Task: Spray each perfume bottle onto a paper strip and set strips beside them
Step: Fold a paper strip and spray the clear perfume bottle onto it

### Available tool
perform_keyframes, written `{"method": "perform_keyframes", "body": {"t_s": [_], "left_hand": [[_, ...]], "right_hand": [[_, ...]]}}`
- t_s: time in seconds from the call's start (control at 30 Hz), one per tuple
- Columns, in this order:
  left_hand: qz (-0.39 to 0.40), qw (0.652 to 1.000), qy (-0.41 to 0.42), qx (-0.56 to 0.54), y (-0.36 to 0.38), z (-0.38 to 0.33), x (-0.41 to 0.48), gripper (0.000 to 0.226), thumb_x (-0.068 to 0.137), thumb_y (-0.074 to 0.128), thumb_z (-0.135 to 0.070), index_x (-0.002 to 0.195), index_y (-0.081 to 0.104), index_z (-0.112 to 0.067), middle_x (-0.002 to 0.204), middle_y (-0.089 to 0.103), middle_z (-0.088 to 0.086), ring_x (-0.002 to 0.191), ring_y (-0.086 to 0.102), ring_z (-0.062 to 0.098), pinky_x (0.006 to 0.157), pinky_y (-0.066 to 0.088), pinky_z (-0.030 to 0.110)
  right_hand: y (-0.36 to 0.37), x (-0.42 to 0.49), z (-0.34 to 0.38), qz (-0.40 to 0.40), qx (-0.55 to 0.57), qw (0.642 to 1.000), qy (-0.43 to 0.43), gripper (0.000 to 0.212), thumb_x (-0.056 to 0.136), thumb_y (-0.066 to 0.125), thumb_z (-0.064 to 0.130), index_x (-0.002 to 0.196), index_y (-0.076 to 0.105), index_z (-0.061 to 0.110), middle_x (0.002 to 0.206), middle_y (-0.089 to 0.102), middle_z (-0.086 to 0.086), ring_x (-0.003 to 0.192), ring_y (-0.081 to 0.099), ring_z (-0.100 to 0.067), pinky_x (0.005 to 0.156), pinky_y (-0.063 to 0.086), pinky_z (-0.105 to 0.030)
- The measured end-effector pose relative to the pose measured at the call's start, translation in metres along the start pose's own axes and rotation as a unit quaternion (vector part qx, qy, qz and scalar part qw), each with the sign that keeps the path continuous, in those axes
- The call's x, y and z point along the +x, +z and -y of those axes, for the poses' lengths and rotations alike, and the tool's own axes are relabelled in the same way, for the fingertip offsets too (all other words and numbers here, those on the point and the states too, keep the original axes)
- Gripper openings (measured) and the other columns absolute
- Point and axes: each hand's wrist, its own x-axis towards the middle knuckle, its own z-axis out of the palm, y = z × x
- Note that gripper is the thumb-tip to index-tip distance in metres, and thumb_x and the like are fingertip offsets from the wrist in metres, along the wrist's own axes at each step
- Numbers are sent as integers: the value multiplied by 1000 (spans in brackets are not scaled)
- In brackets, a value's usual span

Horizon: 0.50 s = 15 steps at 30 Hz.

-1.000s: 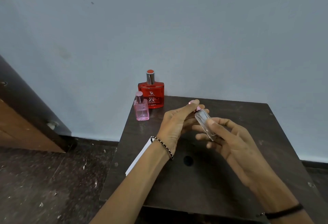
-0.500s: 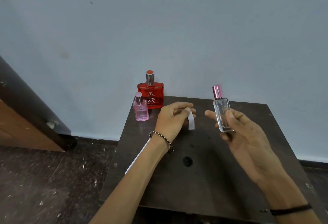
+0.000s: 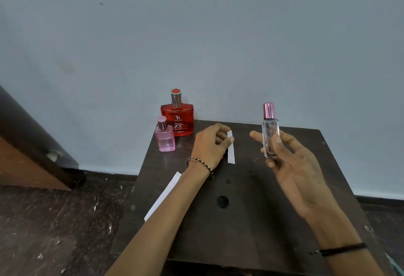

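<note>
My right hand (image 3: 293,162) holds a clear perfume bottle (image 3: 270,136) with a pink metallic cap upright above the dark table (image 3: 251,227). My left hand (image 3: 209,144) pinches a short white paper strip (image 3: 230,151) that hangs down, a little to the left of the bottle. At the table's back left corner stand a red perfume bottle (image 3: 178,120) and, in front of it, a small pink perfume bottle (image 3: 165,137). A longer white paper strip (image 3: 162,196) lies near the table's left edge, partly under my left forearm.
The table stands against a pale blue wall (image 3: 218,35). A round hole (image 3: 222,202) sits in the tabletop's middle. To the left are a speckled dark floor (image 3: 54,221) and a slanted wooden board (image 3: 26,151).
My hands have drawn apart. The right hand lifted the clear bottle and turned it upright. The left hand now shows the short paper strip hanging from its fingers.
</note>
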Motion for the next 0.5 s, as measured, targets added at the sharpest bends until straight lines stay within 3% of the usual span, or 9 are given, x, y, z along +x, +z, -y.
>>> {"method": "perform_keyframes", "body": {"t_s": [0.13,0.27,0.5], "left_hand": [[-19,998,39,36,1,0,0,21,92,67,-21,111,67,-11,101,64,5,82,64,14,63,54,21],[-11,993,69,94,-6,0,-2,18,96,60,-14,112,69,-12,107,63,5,91,63,15,84,54,28],[70,976,116,173,-9,3,-8,22,94,63,-21,115,70,-14,116,59,1,103,56,13,89,51,28]], "right_hand": [[-3,3,-2,2,-13,1000,3,49,88,62,27,131,53,7,120,72,-8,92,52,-18,73,41,-29],[-5,6,-6,3,-28,1000,4,47,88,62,28,131,55,10,123,71,-7,94,56,-16,77,42,-30],[-3,15,-14,0,-95,995,-7,40,86,62,24,125,62,17,124,71,4,115,64,-15,94,47,-35]]}}
